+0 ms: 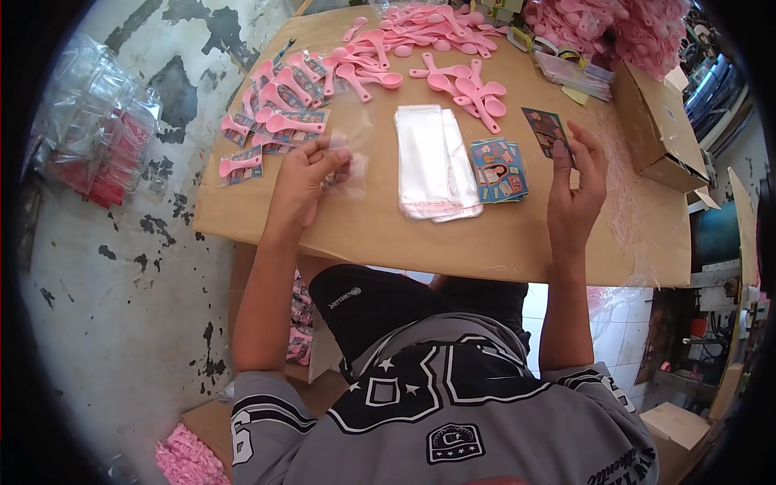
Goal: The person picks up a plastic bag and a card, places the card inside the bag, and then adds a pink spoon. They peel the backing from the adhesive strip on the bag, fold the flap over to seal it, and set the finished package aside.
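My left hand (317, 178) pinches a clear plastic bag (352, 153) above the left part of the table. Between the thumb and fingers of my right hand (577, 179) is a printed card (546, 132), tilted and raised off the table. A stack of similar blue cards (498, 171) lies just left of that hand. Beside it, in the middle, is a pile of flat clear bags (428, 162). Pink spoons (473, 87) lie loose beyond the bags. At the far left, several pink spoons rest with cards in clear bags (283, 121).
A larger heap of pink spoons (420, 34) spreads along the table's back edge. Bulging bags of spoons (602, 32) and an open cardboard box (659, 125) stand at the right. Plastic-wrapped packs (93, 121) are at the far left, off the table.
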Demonstrator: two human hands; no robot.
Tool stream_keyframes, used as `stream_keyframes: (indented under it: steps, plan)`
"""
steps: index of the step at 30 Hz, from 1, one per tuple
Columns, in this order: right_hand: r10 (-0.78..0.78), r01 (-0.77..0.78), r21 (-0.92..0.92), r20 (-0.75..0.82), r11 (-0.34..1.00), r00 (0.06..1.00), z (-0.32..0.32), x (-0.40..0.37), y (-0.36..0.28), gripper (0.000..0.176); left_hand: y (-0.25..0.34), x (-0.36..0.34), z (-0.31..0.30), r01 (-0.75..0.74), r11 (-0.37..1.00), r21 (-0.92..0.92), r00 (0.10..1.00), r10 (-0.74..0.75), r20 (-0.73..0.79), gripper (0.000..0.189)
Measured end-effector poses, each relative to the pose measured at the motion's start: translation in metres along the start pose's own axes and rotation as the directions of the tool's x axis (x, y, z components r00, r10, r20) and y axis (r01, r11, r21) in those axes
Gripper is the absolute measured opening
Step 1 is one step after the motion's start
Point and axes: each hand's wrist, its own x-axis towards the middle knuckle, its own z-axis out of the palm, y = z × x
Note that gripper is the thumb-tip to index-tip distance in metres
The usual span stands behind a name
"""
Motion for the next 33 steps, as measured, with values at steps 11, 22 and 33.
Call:
stream_keyframes:
  steps: [11, 22, 33]
  plan:
    - [0.108, -0.183, 0.318, 0.242, 0.930, 0.964, -0.011, -0.015, -0.016, 0.019, 0.006, -0.046, 0.052, 0.089, 0.930, -0.357, 0.994, -0.063, 0.083, 0.022]
    - [0.211, -0.719, 0.454, 0.749, 0.526, 0.628, -0.018, -0.056, -0.070, 0.020, -0.022, -0.059, 0.107, -0.213, 0.718, -0.662, 0.976, 0.132, -0.170, 0.021]
    - [0.331, -0.716, 0.544, 0.643, 0.437, 0.690, -0.013, -0.063, -0.087, 0.021, -0.029, -0.075, 0.141, -0.193, 0.601, -0.776, 0.979, 0.171, -0.111, 0.018]
